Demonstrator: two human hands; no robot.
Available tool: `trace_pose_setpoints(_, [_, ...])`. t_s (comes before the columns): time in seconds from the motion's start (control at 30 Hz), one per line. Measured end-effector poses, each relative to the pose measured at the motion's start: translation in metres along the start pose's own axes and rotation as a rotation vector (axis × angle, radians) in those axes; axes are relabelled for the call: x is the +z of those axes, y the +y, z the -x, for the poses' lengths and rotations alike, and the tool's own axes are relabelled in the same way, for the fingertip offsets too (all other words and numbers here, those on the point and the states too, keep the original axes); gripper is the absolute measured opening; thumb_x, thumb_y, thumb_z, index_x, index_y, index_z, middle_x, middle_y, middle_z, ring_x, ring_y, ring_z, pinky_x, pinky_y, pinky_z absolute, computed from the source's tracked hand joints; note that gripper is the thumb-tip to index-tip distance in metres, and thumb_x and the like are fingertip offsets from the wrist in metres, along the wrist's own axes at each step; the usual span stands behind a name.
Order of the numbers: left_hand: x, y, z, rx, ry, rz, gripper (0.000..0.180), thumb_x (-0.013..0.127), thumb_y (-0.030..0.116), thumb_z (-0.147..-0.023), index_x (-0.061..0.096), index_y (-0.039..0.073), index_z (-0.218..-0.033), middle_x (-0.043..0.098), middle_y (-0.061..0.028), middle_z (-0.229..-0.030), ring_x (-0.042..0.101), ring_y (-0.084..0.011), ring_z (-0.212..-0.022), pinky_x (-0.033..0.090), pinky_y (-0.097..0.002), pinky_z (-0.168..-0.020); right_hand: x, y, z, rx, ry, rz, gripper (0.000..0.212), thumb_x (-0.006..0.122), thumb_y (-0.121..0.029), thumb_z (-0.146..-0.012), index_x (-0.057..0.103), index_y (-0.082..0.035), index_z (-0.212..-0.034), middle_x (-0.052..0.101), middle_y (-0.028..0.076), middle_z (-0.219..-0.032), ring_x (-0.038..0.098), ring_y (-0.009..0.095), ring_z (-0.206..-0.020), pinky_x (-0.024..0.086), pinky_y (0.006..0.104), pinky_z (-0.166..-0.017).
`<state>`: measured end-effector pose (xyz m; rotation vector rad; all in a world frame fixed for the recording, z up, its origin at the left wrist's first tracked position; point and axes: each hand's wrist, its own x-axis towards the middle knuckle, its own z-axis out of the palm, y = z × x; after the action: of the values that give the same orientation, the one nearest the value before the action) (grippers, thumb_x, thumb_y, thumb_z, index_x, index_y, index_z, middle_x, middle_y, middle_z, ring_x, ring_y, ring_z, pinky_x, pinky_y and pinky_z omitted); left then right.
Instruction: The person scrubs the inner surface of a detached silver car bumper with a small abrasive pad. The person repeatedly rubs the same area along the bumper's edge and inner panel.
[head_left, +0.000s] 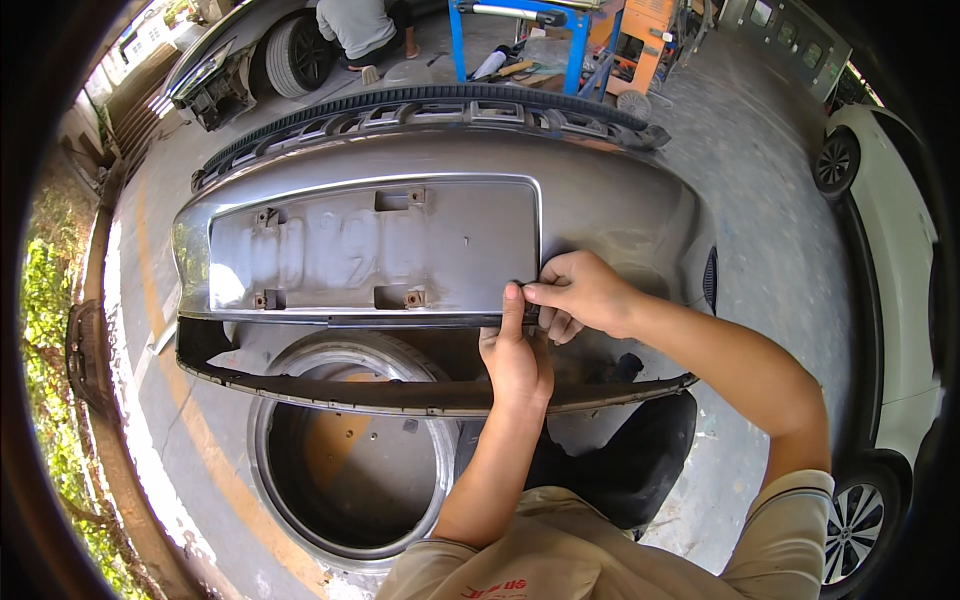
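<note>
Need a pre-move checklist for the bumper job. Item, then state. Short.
1. Left grip at the recess's lower right corner, thumb on top: ok.
2. Right grip at the same corner, beside the left: ok.
3. What the fingertips pinch: cannot tell, the fingers hide it.
4. Dark strip seated along the recess's lower edge: cannot tell, the hands cover its right end.
5. Bumper cover resting on the big wheel-like ring: cannot tell, contact is not visible.
6. Crouching person away from the bumper cover: ok, over by a car's wheel.
</note>
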<state>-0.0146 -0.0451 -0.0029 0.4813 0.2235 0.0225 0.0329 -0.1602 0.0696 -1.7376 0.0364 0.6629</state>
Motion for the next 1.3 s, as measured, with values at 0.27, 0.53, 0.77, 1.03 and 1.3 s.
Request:
trace_pose_setpoints(0.27, [-0.001, -0.004, -0.002, 0.029, 0.043, 0.006, 0.023, 0.062, 0.024, -0.099, 0.054, 0.005, -0.110, 0.059, -0.0040, -0.093, 0.054, -0.0166, -0.079, 0.044, -0.0320, -0.063, 0.000, 0.003, 0.000, -0.028, -0.011, -0.021, 0.028, 0.063, -0.023, -0.097, 0.060, 0.005, -0.094, 0.064, 0.012, -0.074, 0.066, 0.020, -0.060, 0.058, 0.0317, -0.054])
trace_pose_setpoints(0.53, [0.011, -0.003, 0.003, 0.095, 0.071, 0.020, 0.020, 0.062, 0.021, -0.099, 0.055, 0.004, -0.106, 0.060, -0.0029, -0.090, 0.055, -0.0133, -0.077, 0.046, -0.0301, -0.065, -0.001, 0.005, 0.000, -0.017, 0.001, -0.024, 0.029, 0.064, -0.022, -0.097, 0.060, 0.006, -0.094, 0.065, 0.013, -0.076, 0.067, 0.021, -0.061, 0.059, 0.0330, -0.055])
trace_pose_setpoints(0.77, [0.007, -0.004, -0.001, 0.117, 0.059, -0.013, 0.020, 0.063, 0.020, -0.098, 0.057, 0.002, -0.105, 0.062, -0.0032, -0.090, 0.057, -0.0120, -0.077, 0.048, -0.0295, -0.067, -0.001, 0.004, -0.002, -0.002, -0.001, -0.017, 0.028, 0.064, -0.022, -0.097, 0.060, 0.005, -0.094, 0.065, 0.013, -0.076, 0.066, 0.021, -0.060, 0.058, 0.0327, -0.055])
trace_pose_setpoints(1.03, [0.004, 0.004, -0.002, 0.041, 0.096, -0.041, 0.020, 0.067, 0.019, -0.096, 0.059, 0.005, -0.107, 0.064, -0.0033, -0.097, 0.060, -0.0141, -0.086, 0.050, -0.0316, -0.073, -0.002, -0.001, 0.000, 0.022, -0.022, -0.012, 0.028, 0.063, -0.022, -0.097, 0.059, 0.005, -0.092, 0.064, 0.012, -0.075, 0.066, 0.021, -0.061, 0.058, 0.0329, -0.054])
trace_pose_setpoints(1.3, [0.004, 0.002, -0.002, 0.053, 0.119, -0.061, 0.022, 0.069, 0.018, -0.094, 0.059, 0.005, -0.109, 0.064, -0.0028, -0.099, 0.060, -0.0143, -0.086, 0.050, -0.0313, -0.073, 0.000, -0.001, -0.001, 0.003, -0.016, -0.015, 0.026, 0.061, -0.021, -0.098, 0.058, 0.003, -0.090, 0.064, 0.011, -0.075, 0.064, 0.019, -0.061, 0.058, 0.0325, -0.054])
